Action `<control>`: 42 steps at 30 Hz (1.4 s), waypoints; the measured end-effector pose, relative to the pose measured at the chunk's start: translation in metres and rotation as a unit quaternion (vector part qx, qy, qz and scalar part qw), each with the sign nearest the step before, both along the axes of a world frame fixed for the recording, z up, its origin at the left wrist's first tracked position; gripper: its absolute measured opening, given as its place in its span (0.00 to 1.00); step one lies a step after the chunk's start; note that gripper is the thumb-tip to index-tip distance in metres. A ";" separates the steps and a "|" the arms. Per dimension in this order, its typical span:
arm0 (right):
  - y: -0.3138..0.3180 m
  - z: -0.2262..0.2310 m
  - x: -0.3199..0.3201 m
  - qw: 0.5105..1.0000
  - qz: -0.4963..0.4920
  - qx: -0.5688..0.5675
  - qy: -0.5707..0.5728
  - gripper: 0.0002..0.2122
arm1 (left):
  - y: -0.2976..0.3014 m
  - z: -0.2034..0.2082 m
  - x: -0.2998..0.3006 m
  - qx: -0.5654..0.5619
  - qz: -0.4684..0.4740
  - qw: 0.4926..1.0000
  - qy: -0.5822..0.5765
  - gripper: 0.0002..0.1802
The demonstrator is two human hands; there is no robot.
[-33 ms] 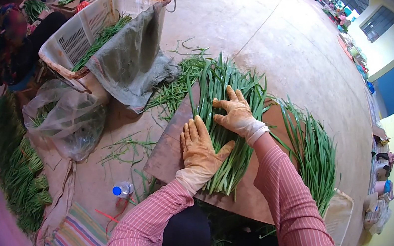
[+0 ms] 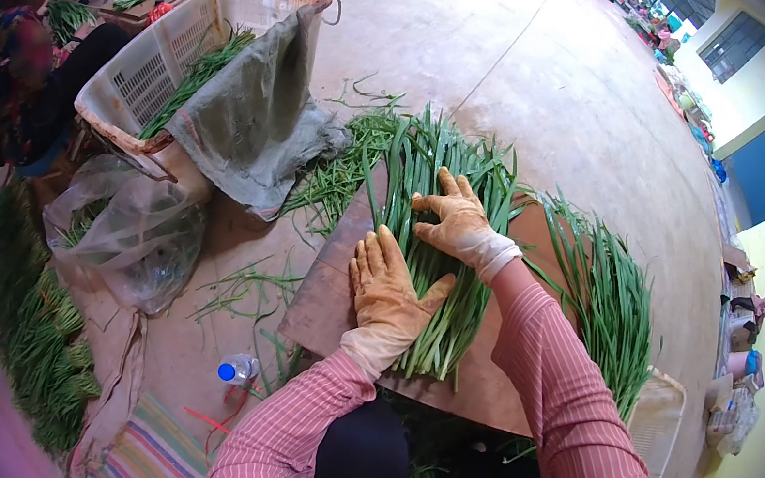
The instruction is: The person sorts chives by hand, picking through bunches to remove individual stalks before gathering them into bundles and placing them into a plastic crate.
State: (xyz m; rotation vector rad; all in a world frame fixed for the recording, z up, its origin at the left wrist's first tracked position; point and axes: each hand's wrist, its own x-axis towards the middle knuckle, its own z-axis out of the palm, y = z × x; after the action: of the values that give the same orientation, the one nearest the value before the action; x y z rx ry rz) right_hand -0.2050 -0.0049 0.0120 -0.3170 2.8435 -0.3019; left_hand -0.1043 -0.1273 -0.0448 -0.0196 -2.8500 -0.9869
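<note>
A thick bunch of garlic chives (image 2: 427,169), long flat green leaves with pale cut ends toward me, lies on a brown board (image 2: 332,295) in front of me. My left hand (image 2: 384,288), in a stained yellowish glove, lies flat along the bunch's left side, fingers stretched out and the thumb across the stems. On the upper right of the same bunch rests my right hand (image 2: 459,223), gloved alike, its fingers spread over the leaves. Neither hand is closed round anything. A second heap of chives (image 2: 607,305) lies at the board's right end.
A white crate (image 2: 156,85) holding greens stands at the far left, a grey cloth (image 2: 238,113) over its side. Nearby are a clear plastic bag (image 2: 133,235), bundled greens (image 2: 42,355), a blue-capped bottle (image 2: 239,368) and a striped mat (image 2: 146,473). Another person (image 2: 19,85) sits at upper left.
</note>
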 end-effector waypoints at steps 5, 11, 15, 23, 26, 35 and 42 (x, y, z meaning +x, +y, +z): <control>0.002 0.000 0.000 0.998 -0.007 -0.052 0.027 0.20 | 0.001 0.001 -0.002 -0.001 -0.003 1.000 0.007 0.60; 0.000 -0.003 0.004 0.994 -0.021 -0.075 0.076 0.13 | -0.002 -0.004 -0.002 -0.004 -0.014 1.000 -0.008 0.61; 0.004 -0.007 0.003 0.993 -0.024 -0.023 0.116 0.09 | 0.003 -0.004 -0.005 -0.016 -0.024 1.000 -0.009 0.57; -0.012 0.000 0.044 0.954 0.028 -0.257 0.150 0.05 | 0.000 -0.015 -0.007 -0.113 -0.072 0.989 -0.063 0.46; -0.014 0.004 0.059 0.960 -0.058 -0.258 0.091 0.06 | 0.001 -0.014 -0.008 -0.124 -0.079 0.988 -0.053 0.42; -0.017 0.070 0.130 0.864 -0.061 -0.452 -0.216 0.09 | -0.004 -0.006 -0.016 -0.123 -0.090 0.980 -0.129 0.47; 0.080 0.043 0.211 0.981 -0.023 -0.192 -0.008 0.16 | -0.016 -0.008 -0.010 0.069 -0.079 0.994 -0.042 0.52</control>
State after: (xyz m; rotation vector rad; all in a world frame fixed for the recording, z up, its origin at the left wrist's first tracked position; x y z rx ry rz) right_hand 0.0064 0.0748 0.0555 -0.3202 2.7650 -0.8629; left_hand -0.1141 -0.1433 -0.0527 -0.1991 -2.8845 -1.2428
